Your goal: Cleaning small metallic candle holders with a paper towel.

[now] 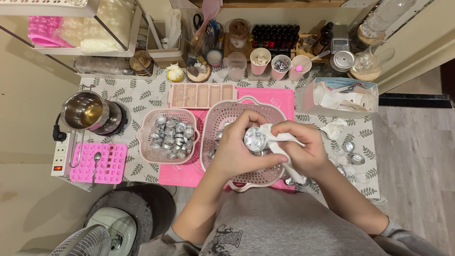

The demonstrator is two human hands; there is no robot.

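Observation:
My left hand (235, 146) holds a small shiny metal cup (254, 140) above a large pink perforated basket (227, 114). My right hand (303, 148) grips a white cloth (277, 141) pressed against that cup. More metal cups lie in the big basket under my hands, mostly hidden. A smaller pink basket (148, 129) to the left is filled with several similar metal cups (171, 135). A few more cups (350, 154) rest on the tablecloth to the right of my right hand.
A pink mat (277, 97) lies under the baskets. A steel pot (85, 111), pink silicone mould (102, 163) with a spoon and a power strip sit left. A long pink tray (201, 95), cups, jars and small bottles line the back. A white box (341, 97) stands right; a fan (90, 239) is below left.

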